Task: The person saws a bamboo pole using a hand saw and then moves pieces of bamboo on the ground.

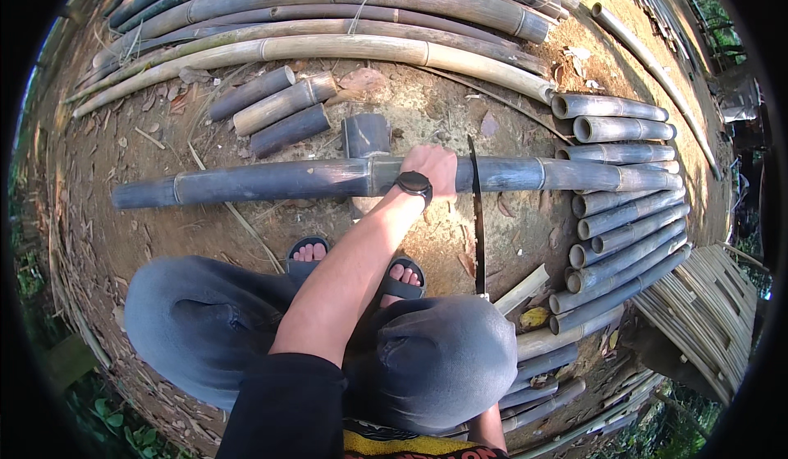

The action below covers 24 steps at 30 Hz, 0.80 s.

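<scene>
A long dark bamboo pole (pixel 279 182) lies crosswise in front of me, resting over a short thick bamboo piece (pixel 366 135). My left hand (pixel 432 167), with a black watch on its wrist, is closed around the pole just right of that support. Close to the hand's right, the thin dark blade of a saw (pixel 480 245) crosses the pole, pointing away from me. Its handle end disappears behind my right knee (pixel 447 360). Only part of my right forearm (pixel 488 428) shows at the lower edge; the knee hides my right hand and its fingers.
Cut bamboo lengths (pixel 628 221) lie in a row at the right. Three short pieces (pixel 283 106) sit beyond the pole, left of its support. Long poles (pixel 345 46) are stacked across the far side. Dry leaves litter the soil; my sandalled feet (pixel 402 282) are close below the pole.
</scene>
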{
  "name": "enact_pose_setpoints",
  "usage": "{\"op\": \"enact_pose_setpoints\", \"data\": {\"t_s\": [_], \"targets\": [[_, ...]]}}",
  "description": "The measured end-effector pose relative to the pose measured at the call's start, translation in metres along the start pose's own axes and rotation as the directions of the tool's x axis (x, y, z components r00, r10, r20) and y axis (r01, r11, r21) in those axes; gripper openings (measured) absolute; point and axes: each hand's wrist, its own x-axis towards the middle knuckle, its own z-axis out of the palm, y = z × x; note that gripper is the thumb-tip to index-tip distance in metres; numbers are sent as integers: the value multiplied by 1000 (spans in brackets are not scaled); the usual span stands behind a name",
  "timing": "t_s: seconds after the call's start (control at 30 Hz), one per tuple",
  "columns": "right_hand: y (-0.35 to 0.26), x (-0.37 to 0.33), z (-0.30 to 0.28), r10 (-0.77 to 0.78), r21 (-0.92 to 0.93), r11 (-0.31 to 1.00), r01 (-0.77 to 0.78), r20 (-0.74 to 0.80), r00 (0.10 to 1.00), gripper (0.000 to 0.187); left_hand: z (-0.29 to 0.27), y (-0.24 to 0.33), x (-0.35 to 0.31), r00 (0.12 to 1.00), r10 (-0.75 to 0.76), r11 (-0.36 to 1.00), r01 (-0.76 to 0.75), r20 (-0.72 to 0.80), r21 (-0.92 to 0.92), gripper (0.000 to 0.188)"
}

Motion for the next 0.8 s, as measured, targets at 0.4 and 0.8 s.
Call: {"op": "enact_pose_setpoints", "data": {"t_s": [0.4,0.8], "targets": [[-14,21,-8,-130,-115,985,130,10,991,32,0,-1,2,1000,1,1000,-1,-15,-8,44],[-23,39,-3,61,-92,994,-56,52,997,38,-2,3,1,1000,-2,1000,2,-13,9,42]]}}
